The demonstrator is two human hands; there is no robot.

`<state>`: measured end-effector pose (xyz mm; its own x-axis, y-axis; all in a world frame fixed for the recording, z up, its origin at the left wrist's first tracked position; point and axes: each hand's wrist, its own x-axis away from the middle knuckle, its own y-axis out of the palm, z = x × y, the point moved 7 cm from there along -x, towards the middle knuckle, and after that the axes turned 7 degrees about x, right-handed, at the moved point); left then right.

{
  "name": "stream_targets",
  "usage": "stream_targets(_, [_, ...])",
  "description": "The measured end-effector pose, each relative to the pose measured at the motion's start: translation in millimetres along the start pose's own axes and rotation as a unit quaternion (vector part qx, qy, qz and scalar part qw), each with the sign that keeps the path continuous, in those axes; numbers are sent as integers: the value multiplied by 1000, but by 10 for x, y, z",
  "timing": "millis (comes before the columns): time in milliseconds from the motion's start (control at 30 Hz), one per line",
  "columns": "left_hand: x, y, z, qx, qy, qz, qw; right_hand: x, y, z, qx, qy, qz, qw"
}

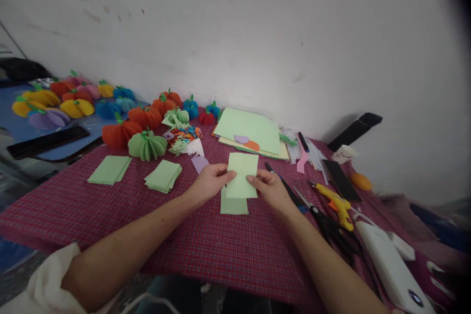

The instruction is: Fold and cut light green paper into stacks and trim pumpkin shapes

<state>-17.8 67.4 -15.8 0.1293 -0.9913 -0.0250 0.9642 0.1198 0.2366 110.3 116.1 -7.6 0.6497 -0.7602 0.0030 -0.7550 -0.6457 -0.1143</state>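
Note:
A light green paper rectangle [242,184] is held up between my two hands, over the middle of the table. My left hand [211,182] pinches its left edge, thumb on the front. On the right edge my right hand [271,187] grips it the same way. Below it, partly covered, lies another green paper piece [234,206] on the checked cloth. Two stacks of green paper, a larger one [109,169] and a smaller one [163,175], rest to the left. A purple paper piece [199,163] lies just behind my left hand.
Paper pumpkins [147,145] in several colours and paper scraps [184,135] fill the back left. Green sheets [250,127] lie against the wall. At right are black-handled scissors [327,221], a yellow glue gun [336,203], a paper cup [344,153] and a white device [392,267].

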Motion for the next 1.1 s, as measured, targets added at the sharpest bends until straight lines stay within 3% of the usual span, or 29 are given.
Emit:
stream_targets(133, [26, 71, -31, 11, -19, -31, 999, 3, -11, -21, 4, -8, -7, 1000])
stream_targets(633, [44, 76, 18, 38, -19, -29, 999, 8, -51, -45, 34, -24, 1, 999])
stream_targets(1100, [87, 102, 71, 98, -20, -43, 994, 11, -81, 9, -81, 17, 20, 996])
